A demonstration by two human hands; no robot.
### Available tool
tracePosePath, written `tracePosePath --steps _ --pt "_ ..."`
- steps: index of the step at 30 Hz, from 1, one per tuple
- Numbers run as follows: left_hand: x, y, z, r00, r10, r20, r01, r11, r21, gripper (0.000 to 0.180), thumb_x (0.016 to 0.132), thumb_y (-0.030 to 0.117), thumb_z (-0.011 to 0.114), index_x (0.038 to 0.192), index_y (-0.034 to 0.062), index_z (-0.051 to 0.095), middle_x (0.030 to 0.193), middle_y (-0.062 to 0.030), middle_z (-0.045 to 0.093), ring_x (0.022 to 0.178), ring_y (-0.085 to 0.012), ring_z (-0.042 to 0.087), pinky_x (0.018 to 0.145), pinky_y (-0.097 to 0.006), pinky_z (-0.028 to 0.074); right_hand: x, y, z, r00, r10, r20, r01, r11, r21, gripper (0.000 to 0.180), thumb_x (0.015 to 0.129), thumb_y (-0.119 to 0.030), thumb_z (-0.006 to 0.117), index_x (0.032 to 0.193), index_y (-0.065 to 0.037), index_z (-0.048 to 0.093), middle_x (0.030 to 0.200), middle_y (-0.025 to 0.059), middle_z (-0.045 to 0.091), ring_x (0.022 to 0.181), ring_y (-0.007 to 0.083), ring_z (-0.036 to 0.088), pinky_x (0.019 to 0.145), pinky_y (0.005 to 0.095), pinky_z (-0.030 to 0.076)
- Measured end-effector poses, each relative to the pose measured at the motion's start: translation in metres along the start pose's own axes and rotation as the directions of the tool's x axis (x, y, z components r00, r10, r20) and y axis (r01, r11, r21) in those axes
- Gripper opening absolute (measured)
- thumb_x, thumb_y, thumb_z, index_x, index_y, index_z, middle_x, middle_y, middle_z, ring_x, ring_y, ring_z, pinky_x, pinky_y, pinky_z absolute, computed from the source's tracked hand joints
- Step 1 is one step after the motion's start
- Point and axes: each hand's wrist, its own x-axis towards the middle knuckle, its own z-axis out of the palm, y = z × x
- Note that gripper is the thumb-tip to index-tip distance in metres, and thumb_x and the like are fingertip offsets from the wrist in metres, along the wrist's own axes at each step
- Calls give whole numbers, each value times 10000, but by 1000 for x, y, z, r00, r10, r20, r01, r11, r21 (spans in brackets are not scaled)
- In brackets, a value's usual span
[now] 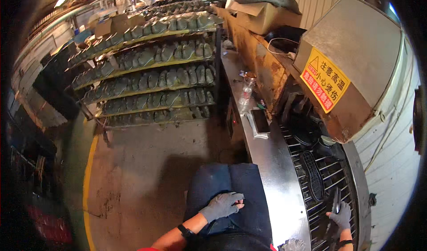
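Note:
My left hand (pixel 222 206), in a grey glove with bare fingertips, rests on my dark-blue trousered lap (pixel 249 180). Its fingers lie loosely extended with nothing visible in them. Over on the right, my right hand (pixel 341 216), gloved in grey too, grips a dark shoe sole (pixel 336 199) by its edge, above a slatted metal conveyor (pixel 329 180). A black patterned sole (pixel 312 175) lies lengthwise on the slats just beyond that hand. Farther up the conveyor, more dark soles or shoe parts (pixel 304 131) sit in shadow near the machine's hood.
A boxy metal hood (pixel 351 50) with a yellow-and-red warning label (pixel 326 79) overhangs the conveyor. Along the steel ledge (pixel 275 171) stand a clear bottle (pixel 245 93) and a phone (pixel 260 121). A rack (pixel 155 82) of shoe forms stands ahead, left of a cardboard box (pixel 262 17).

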Motion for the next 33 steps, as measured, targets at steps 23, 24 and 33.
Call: tracePosePath --steps 23,24,33 --pt "-14 -12 -2 993 102 -64 -103 995 -7 234 959 268 718 1102 89 667 1015 -93 706 934 -282 721 848 -408 578 -37 -64 -26 955 263 140 -196 909 -369 1217 546 -600 955 1508 -27 478 1212 233 742 1104 403 728 942 491 581" --pt "-13 -11 -3 992 104 -70 -105 994 -2 231 951 263 728 1090 86 673 1005 -96 710 922 -283 724 839 -408 579 -36 -59 -30 963 204 175 -137 933 -333 1291 569 -619 935 1567 -24 374 1216 248 736 1110 423 723 935 499 584" --pt "-1 3 -4 998 -57 26 56 998 42 251 927 223 767 1074 32 695 1007 -105 735 927 -276 738 822 -389 585 67 -167 27 906 -358 -226 379 924 53 956 821 -559 816 1570 -88 455 1494 253 524 1393 433 509 1142 490 447"
